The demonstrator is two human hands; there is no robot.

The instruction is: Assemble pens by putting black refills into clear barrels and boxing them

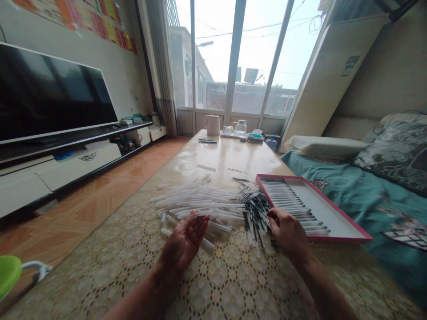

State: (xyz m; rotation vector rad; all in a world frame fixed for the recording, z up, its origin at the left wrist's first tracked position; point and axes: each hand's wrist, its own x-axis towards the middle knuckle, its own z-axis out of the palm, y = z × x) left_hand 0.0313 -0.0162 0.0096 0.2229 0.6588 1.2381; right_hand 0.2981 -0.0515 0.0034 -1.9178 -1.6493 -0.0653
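Note:
My left hand is palm up at the near edge of a pile of translucent white tubes, which look like pen barrels. Its thumb and loosely curled fingers are apart, and no held thing shows clearly. To the right, my right hand is pinched closed beside a heap of thin dark-and-white sticks resembling pen refills. Whatever lies between its fingertips is too small to make out. Just beyond that hand, a shallow pink-rimmed box holds a row of white pens with dark ends along its left side.
At the table's far end stand a beige kettle, a glass jug and a tissue pack. A patterned cover lies over the table. The sofa is on the right, a green stool at lower left.

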